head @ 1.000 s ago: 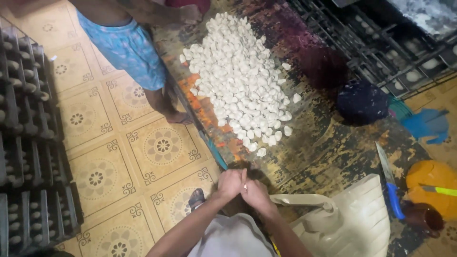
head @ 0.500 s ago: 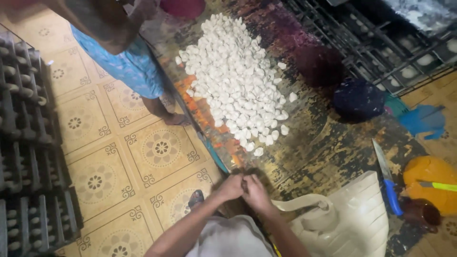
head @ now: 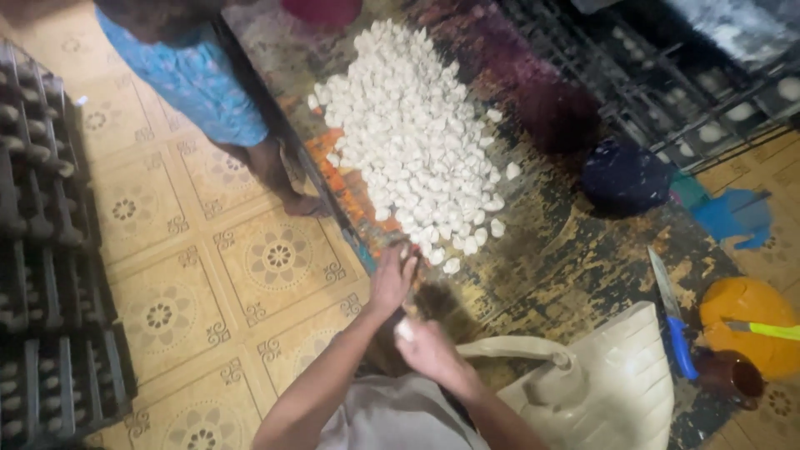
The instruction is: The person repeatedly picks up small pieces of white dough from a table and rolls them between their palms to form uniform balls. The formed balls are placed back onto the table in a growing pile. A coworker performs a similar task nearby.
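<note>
A big heap of small white pieces [head: 417, 142] lies on a worn, stained table [head: 575, 250]. My left hand [head: 392, 279] stretches forward to the heap's near edge, its fingers extended beside the closest pieces. My right hand [head: 429, 348] stays nearer my body, with its fingers closed on one small white piece [head: 405, 330]. A cream plastic jug [head: 608, 383] with a handle sits just right of my right hand.
Another person in a blue garment [head: 196, 79] stands at the table's left edge, one bare foot [head: 304, 204] on the patterned tiles. Black trays [head: 42, 250] are stacked far left. A blue-handled knife [head: 673, 321], an orange lid [head: 750, 321], a dark blue mound [head: 625, 175] and black racks [head: 667, 75] lie to the right.
My hands were together in front of me; the left one has since reached forward to the heap's edge. The view has closed in on the table.
</note>
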